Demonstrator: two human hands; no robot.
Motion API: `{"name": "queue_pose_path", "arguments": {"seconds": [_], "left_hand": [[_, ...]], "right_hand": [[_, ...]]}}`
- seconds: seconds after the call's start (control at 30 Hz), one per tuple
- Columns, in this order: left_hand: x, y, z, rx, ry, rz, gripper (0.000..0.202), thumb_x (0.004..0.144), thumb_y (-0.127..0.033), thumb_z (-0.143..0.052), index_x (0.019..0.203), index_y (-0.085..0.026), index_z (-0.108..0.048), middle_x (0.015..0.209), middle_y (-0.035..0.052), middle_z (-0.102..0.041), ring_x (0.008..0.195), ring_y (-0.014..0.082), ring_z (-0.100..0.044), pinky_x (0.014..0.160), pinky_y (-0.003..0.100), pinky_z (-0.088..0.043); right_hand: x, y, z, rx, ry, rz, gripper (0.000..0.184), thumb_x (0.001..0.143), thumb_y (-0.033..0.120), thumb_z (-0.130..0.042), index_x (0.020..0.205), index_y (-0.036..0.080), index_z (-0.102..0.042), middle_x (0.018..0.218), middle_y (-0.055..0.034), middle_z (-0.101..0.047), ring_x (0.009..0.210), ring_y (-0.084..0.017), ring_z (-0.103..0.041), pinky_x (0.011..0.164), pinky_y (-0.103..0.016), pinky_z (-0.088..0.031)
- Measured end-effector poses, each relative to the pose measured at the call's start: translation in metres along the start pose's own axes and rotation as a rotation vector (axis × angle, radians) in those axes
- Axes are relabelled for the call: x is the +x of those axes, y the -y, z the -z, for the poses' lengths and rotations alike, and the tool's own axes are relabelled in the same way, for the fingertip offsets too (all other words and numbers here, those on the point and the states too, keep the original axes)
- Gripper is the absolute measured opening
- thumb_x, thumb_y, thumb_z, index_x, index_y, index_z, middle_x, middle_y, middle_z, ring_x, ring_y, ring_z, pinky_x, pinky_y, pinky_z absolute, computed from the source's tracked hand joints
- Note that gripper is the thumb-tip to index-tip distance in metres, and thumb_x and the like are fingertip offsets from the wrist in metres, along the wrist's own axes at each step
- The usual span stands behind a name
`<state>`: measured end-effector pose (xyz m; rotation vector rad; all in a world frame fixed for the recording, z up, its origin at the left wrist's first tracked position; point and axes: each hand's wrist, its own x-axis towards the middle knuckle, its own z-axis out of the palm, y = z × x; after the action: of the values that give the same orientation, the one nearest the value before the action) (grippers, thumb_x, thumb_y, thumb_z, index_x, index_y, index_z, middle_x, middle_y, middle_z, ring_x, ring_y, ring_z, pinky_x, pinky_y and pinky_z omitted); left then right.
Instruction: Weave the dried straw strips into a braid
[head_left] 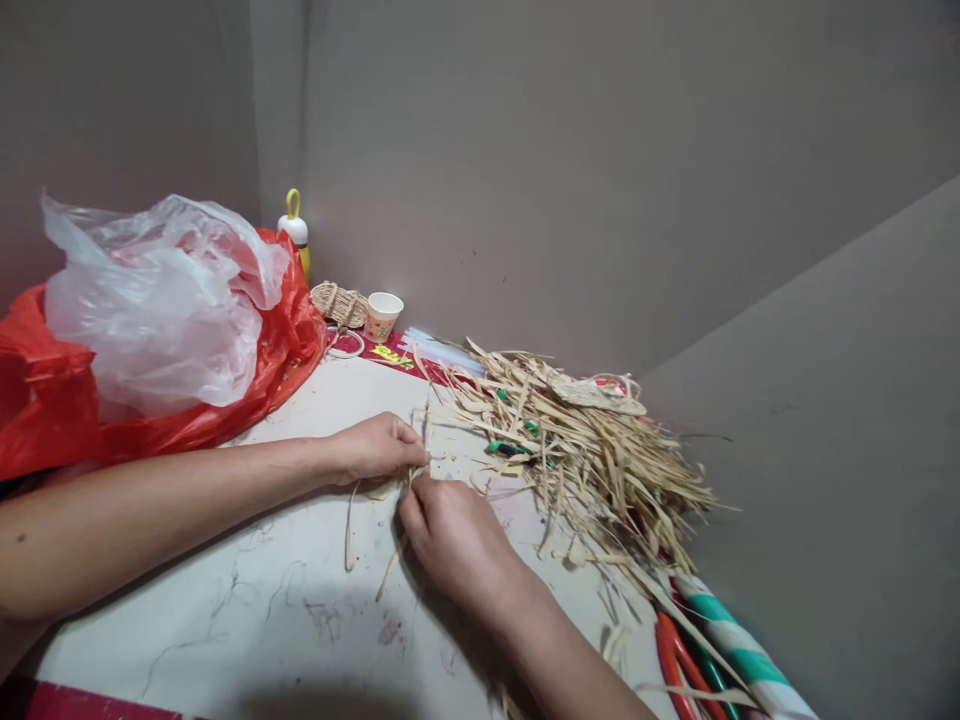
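Thin tan straw strands (349, 538), pinched at seven o'clock by left hand (384, 448) and right hand (456, 538), might snap if overpulled.

Straw (622, 460) looks rough, the plastic bags (165, 320) glossy.

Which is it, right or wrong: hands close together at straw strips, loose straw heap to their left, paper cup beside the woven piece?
Wrong side: in the head view, the loose straw heap lies right of the left hand and right hand. The rest stands.
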<state>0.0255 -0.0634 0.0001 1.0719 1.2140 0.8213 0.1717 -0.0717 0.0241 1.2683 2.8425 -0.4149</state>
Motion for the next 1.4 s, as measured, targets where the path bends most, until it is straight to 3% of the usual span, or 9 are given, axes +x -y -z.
{"name": "queue_pose_path", "arguments": {"seconds": [0.1, 0.2, 0.27, 0.4, 0.53, 0.7, 0.87, 1.1, 1.4], "left_hand": [[-0.001, -0.002, 0.003, -0.045, 0.033, 0.017, 0.024, 0.071, -0.037, -0.060, 0.063, -0.015, -0.058, 0.035, -0.0081, -0.034, 0.032, 0.0049, -0.022, 0.035, 0.022, -0.011], [-0.002, -0.005, 0.008, -0.091, 0.080, 0.019, 0.027, 0.069, -0.040, -0.062, 0.065, -0.014, -0.059, 0.036, -0.0083, -0.033, 0.033, 0.0043, -0.022, 0.037, 0.021, -0.012], [-0.002, -0.007, 0.011, -0.131, 0.118, 0.024, 0.028, 0.068, -0.041, -0.065, 0.065, -0.014, -0.058, 0.036, -0.0089, -0.033, 0.033, 0.0038, -0.021, 0.037, 0.021, -0.011], [-0.003, -0.010, 0.015, -0.157, 0.159, 0.035, 0.031, 0.064, -0.043, -0.070, 0.067, -0.014, -0.057, 0.038, -0.0101, -0.032, 0.034, 0.0030, -0.021, 0.038, 0.020, -0.012], [-0.003, -0.009, 0.015, -0.111, 0.173, 0.004, 0.029, 0.068, -0.042, -0.067, 0.068, -0.015, -0.056, 0.040, -0.0098, -0.033, 0.036, 0.0035, -0.023, 0.038, 0.020, -0.014], [-0.001, -0.006, 0.014, -0.041, 0.177, -0.040, 0.033, 0.069, -0.045, -0.066, 0.064, -0.016, -0.051, 0.044, -0.0087, -0.037, 0.038, 0.0037, -0.024, 0.039, 0.021, -0.013], [0.002, -0.003, 0.015, 0.085, 0.211, -0.060, 0.025, 0.075, -0.039, -0.058, 0.072, -0.015, -0.056, 0.047, -0.0087, -0.034, 0.041, 0.0053, -0.024, 0.042, 0.022, -0.015], [0.003, -0.006, 0.019, 0.433, 0.212, -0.213, 0.020, 0.078, -0.030, -0.049, 0.071, -0.013, -0.057, 0.060, -0.0044, -0.044, 0.055, 0.0073, -0.034, 0.052, 0.020, -0.025], [-0.005, -0.020, 0.015, 0.504, 0.159, -0.084, 0.016, 0.073, -0.019, -0.046, 0.063, -0.014, -0.057, 0.051, -0.0051, -0.044, 0.047, 0.0062, -0.033, 0.047, 0.020, -0.024]], "right_hand": [[-0.017, 0.008, 0.018, 0.070, 0.212, 0.230, 0.028, 0.086, 0.024, -0.043, 0.067, 0.015, -0.062, 0.063, -0.0068, -0.065, 0.055, -0.014, -0.053, 0.052, -0.026, -0.027], [-0.025, 0.001, 0.040, 0.368, 0.471, 0.363, 0.025, 0.082, 0.035, -0.055, 0.068, 0.016, -0.064, 0.058, -0.0012, -0.061, 0.052, -0.011, -0.051, 0.049, -0.021, -0.032], [-0.019, -0.013, 0.049, 0.587, 0.432, 0.230, 0.033, 0.084, 0.040, -0.052, 0.064, 0.015, -0.060, 0.054, -0.0001, -0.057, 0.047, -0.009, -0.050, 0.045, -0.019, -0.033], [0.009, -0.043, 0.040, 0.879, -0.047, -0.133, 0.034, 0.081, 0.046, -0.057, 0.069, 0.014, -0.058, 0.063, -0.0021, -0.061, 0.037, -0.006, -0.046, 0.037, -0.018, -0.032], [0.029, -0.053, 0.017, 1.171, 0.140, -0.144, 0.032, 0.076, 0.046, -0.062, 0.084, 0.016, -0.059, 0.080, -0.0038, -0.065, 0.035, -0.005, -0.049, 0.029, -0.016, -0.024], [0.032, -0.045, 0.005, 1.420, 0.333, -0.114, 0.030, 0.073, 0.042, -0.068, 0.072, 0.016, -0.052, 0.058, 0.0051, -0.050, 0.035, -0.003, -0.038, 0.030, -0.014, -0.023], [0.033, -0.049, 0.003, 1.330, 0.327, -0.236, 0.032, 0.075, 0.045, -0.062, 0.068, 0.016, -0.051, 0.048, 0.0112, -0.030, 0.034, -0.001, -0.020, 0.031, -0.013, -0.011], [0.039, -0.054, -0.004, 1.316, 0.377, -0.224, 0.030, 0.077, 0.038, -0.056, 0.058, 0.018, -0.045, 0.041, 0.0111, -0.029, 0.030, -0.002, -0.017, 0.031, -0.016, -0.009], [0.040, -0.045, -0.014, 1.258, 0.243, -0.259, 0.024, 0.068, 0.028, -0.054, 0.049, 0.017, -0.044, 0.037, 0.0094, -0.032, 0.027, -0.001, -0.021, 0.030, -0.016, -0.008]]}}
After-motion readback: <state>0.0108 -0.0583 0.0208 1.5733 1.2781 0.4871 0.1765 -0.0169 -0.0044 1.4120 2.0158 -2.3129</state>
